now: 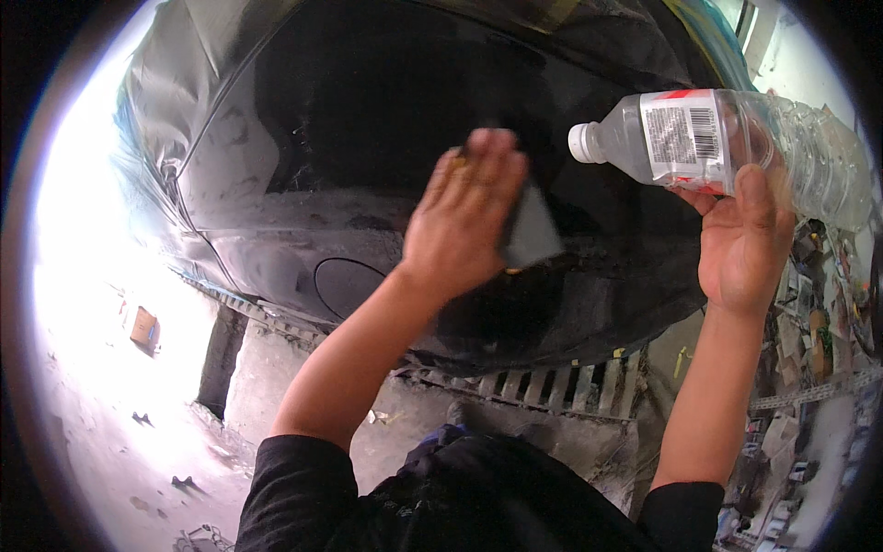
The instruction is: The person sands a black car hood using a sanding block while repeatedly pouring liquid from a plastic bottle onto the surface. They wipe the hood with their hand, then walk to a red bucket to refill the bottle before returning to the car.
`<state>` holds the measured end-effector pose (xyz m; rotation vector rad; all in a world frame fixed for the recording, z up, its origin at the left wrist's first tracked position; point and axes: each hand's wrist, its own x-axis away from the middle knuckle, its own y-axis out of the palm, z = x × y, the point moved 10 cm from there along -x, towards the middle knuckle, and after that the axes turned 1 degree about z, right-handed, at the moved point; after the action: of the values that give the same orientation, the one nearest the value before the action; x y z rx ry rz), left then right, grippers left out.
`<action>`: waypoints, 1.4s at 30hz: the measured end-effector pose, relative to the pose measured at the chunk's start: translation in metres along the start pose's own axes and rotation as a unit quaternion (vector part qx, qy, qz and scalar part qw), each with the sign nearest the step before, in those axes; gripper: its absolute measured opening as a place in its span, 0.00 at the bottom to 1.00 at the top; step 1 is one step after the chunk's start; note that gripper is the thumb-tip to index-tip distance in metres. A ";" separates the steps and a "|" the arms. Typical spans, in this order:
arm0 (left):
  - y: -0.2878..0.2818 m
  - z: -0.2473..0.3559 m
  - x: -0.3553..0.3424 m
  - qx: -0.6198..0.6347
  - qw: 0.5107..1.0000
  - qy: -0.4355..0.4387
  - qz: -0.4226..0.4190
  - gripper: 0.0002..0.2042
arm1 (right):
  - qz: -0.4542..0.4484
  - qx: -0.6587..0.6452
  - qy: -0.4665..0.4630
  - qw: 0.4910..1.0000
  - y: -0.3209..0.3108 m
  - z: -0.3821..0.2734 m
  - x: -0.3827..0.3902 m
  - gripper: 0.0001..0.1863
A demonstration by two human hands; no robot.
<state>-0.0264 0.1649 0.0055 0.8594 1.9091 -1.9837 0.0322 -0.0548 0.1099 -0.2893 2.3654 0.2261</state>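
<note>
My left hand (464,216) lies palm down on a dark, wet-looking car panel (368,110), fingers stretched and slightly blurred. Under the palm it holds a grey sheet of sandpaper (535,232), which sticks out on the right side. Bits of yellow show at the sheet's lower edge and by the fingertips; what they belong to is hidden. Off to the right, my right hand (747,239) grips a clear plastic bottle (630,143) from below. The bottle is tipped on its side above the panel, its white cap (583,143) pointing left. Its label is white and red.
A round outline (348,283) marks the panel's lower left. Grey plastic sheeting (175,83) covers the car's upper left. Slatted grating (561,386) runs along the floor below the car. Clutter (809,340) lies at the right, and a small brown box (143,326) at the left.
</note>
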 end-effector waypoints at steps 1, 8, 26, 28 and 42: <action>-0.009 -0.017 0.010 -0.011 0.999 -0.021 0.030 0.45 | -0.001 0.002 0.000 1.000 0.001 -0.001 0.000 0.33; -0.022 -0.069 0.038 -0.067 0.971 -0.199 0.115 0.49 | -0.026 -0.039 -0.014 0.999 0.005 -0.012 -0.010 0.33; -0.035 -0.086 0.053 -0.057 0.931 -0.290 0.217 0.40 | -0.072 -0.065 -0.039 0.994 0.077 -0.013 -0.025 0.35; -0.010 -0.039 0.018 -0.013 0.963 -0.251 0.100 0.43 | -0.090 -0.092 -0.036 0.991 0.086 -0.012 -0.029 0.35; -0.018 -0.029 -0.007 -0.041 0.973 -0.176 0.142 0.44 | -0.031 -0.081 -0.042 0.995 0.049 -0.007 -0.031 0.33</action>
<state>-0.0241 0.1932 0.0258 0.6615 1.5596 -1.7386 0.0366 -0.0052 0.1399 -0.4215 2.2546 0.3937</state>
